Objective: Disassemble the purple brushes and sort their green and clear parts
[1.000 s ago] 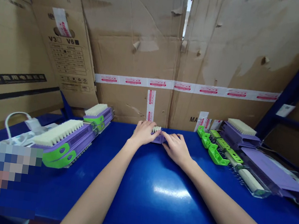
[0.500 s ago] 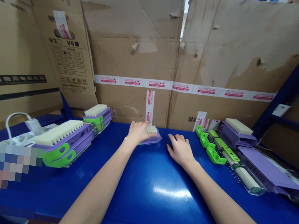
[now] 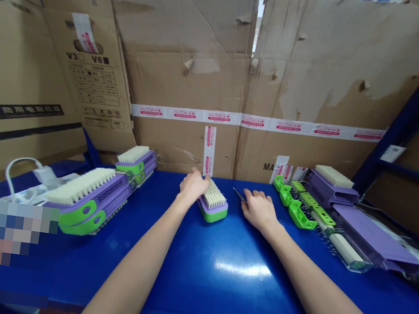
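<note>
A brush (image 3: 214, 200) with cream bristles facing up, a purple body and a green end rests on the blue table (image 3: 195, 268). My left hand (image 3: 193, 183) grips its far left side, thumb near the bristles; the fingers behind are partly hidden. To the right, apart from the brush, my right hand (image 3: 259, 210) is closed low over the table. From its fingers a thin, dark, pointed tool (image 3: 238, 194) sticks out toward the left; its kind is too small to make out.
More purple and green brushes (image 3: 88, 197) lie at the left, near a white cable (image 3: 19, 165). At the right are loose green end pieces (image 3: 298, 215), purple housings (image 3: 376, 235) and a clear-cased part (image 3: 349, 252). Cardboard sheets (image 3: 188, 82) stand along the back.
The brush has turned so its green end now faces me and its bristles show more. My right hand has closed and now holds the thin dark tool.
</note>
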A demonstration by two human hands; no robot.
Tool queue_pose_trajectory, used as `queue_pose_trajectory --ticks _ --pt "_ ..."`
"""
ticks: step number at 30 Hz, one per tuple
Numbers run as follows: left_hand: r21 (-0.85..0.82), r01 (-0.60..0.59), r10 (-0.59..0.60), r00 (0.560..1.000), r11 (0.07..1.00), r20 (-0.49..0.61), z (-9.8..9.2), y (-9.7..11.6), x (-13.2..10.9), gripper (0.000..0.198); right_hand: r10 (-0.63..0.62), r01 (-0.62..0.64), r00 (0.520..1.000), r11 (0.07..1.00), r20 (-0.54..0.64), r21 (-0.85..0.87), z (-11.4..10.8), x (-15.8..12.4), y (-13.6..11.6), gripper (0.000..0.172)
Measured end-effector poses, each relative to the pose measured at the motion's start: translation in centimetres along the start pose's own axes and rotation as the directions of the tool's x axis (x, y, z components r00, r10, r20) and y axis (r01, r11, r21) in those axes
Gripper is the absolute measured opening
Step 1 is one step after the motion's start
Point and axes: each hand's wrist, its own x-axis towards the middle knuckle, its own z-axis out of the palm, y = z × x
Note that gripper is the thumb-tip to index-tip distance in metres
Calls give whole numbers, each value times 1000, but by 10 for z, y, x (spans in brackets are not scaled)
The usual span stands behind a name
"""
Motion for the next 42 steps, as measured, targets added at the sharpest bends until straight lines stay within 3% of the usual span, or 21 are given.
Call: queue_pose_trajectory --ticks 3,5,7,9,10,13,15,17,19,22,24,25,31,36,42 --pt "3 -82 82 992 997 -91 3 -1 1 58 -27 28 996 1000 -79 8 -3 2 3 36" --pt "27 -247 248 951 969 -184 7 -2 1 54 -57 65 987 997 -151 47 -8 2 3 39" --pt "29 -447 445 879 894 -171 11 -2 2 42 -86 114 975 985 -204 129 -14 -2 1 43" --pt "8 -549 548 832 836 -84 15 -1 2 44 -128 182 967 953 -221 242 -19 -7 -6 46" --pt "6 -543 542 839 840 -54 16 0 2 49 -155 215 965 930 -214 299 -20 -10 -10 49" --pt "57 -387 391 918 920 -69 17 5 -4 61 -207 257 965 860 -158 441 -17 -16 -26 64" --pt "112 -263 277 952 958 -132 17 9 -9 70 -194 225 974 833 -114 506 -11 -16 -35 75" --pt "139 -206 229 957 969 -177 17 12 -13 77 -147 161 987 816 -70 556 -6 -13 -40 82" --pt "123 -277 294 944 953 -152 17 14 -13 77 -95 97 995 801 -34 591 -1 -8 -42 86" --pt "71 -526 530 847 848 -52 17 10 -9 68 -59 58 998 775 -19 630 2 -3 -40 89" --pt "70 -610 613 789 789 -30 16 5 -6 62 -55 51 998 764 -14 643 4 -1 -38 90" --pt "80 -619 622 782 782 -30 16 3 -5 59 -56 49 998 760 -10 648 5 -1 -38 90" --pt "138 -594 604 796 793 -45 16 -1 -9 48 -65 87 996 672 -58 735 7 0 -35 92" --pt "151 -567 578 815 810 -38 15 1 -10 54 -51 41 999 598 -12 800 1 -3 -30 87" --pt "106 -581 587 809 807 -34 9 -6 -3 57 -172 86 985 432 -12 898 -2 -2 -18 81"
